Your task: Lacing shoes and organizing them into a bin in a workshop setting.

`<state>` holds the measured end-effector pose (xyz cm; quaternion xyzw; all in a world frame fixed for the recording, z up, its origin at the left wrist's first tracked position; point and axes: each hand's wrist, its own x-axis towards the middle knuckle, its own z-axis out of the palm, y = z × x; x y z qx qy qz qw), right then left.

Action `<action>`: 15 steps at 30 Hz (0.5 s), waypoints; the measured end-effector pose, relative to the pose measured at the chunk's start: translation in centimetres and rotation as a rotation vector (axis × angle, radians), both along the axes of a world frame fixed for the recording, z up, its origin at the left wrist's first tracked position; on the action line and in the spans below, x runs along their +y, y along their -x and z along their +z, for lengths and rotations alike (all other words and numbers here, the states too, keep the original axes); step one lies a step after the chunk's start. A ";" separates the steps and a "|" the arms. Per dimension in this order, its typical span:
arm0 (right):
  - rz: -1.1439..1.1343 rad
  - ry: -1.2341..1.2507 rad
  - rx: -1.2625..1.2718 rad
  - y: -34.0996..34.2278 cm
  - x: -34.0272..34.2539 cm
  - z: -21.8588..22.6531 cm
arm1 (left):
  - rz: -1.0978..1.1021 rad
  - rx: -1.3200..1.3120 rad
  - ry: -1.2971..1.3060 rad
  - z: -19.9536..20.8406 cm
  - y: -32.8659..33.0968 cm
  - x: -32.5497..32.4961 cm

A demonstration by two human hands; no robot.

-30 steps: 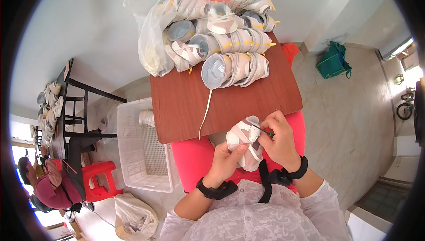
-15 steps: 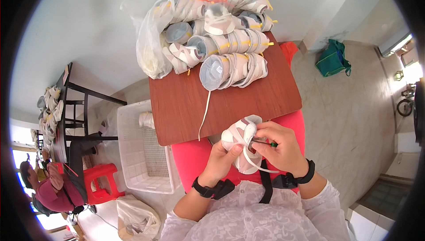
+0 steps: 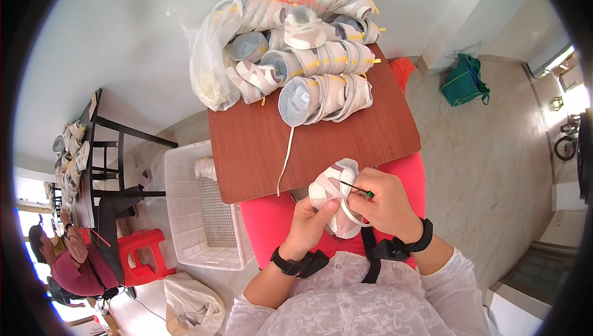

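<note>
Over my lap, just off the table's near edge, my left hand (image 3: 309, 222) grips a white and pink shoe upper (image 3: 326, 189) by its left side, thumb on top. My right hand (image 3: 384, 203) is closed at the upper's right side, around a thin dark tool with a green handle end (image 3: 370, 194). The tool's shaft slants across the upper, its tip by the lace holes. A white shoelace (image 3: 351, 215) curves from the upper beneath my right fingers. Whether those fingers also pinch the lace is hidden.
On the brown table (image 3: 259, 163) lie nested rows of shoe uppers (image 3: 327, 98), a clear plastic bag (image 3: 213, 58) and a loose lace (image 3: 286, 160). A white plastic crate (image 3: 176, 212) stands to the left. Farther left, another person (image 3: 80, 268) sits beside a red stool (image 3: 145, 256).
My right hand has turned, and the tool's shaft now points left across the upper instead of sitting low between the fingers. The lace's free end no longer reaches out to the right.
</note>
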<state>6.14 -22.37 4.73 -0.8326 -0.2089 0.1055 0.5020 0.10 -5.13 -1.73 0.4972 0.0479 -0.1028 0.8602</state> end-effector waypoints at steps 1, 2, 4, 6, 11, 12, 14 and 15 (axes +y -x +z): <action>-0.085 -0.010 -0.057 0.2 0.3 -0.3 | 0.008 0.002 -0.020 -0.1 0.1 -0.1; -0.170 -0.020 -0.113 0.3 0.4 -0.6 | 0.016 0.005 -0.040 -0.1 0.1 -0.1; -0.201 -0.027 -0.112 0.2 0.4 -0.8 | 0.014 -0.006 -0.046 0.2 0.1 -0.2; -0.229 -0.036 -0.109 0.0 0.3 -1.1 | 0.016 -0.014 -0.053 0.2 0.2 -0.2; -0.310 -0.015 -0.209 -0.5 -0.2 -1.1 | 0.070 -0.018 -0.079 0.6 0.3 -0.1; -0.309 -0.016 -0.209 -0.6 -0.5 -1.2 | 0.071 -0.018 -0.079 0.5 0.4 0.0; -0.351 0.020 -0.219 -0.9 -0.8 -1.5 | 0.121 -0.002 -0.063 0.2 0.4 0.1; -0.350 0.019 -0.221 -0.8 -0.7 -1.3 | 0.121 -0.004 -0.063 0.3 0.3 0.2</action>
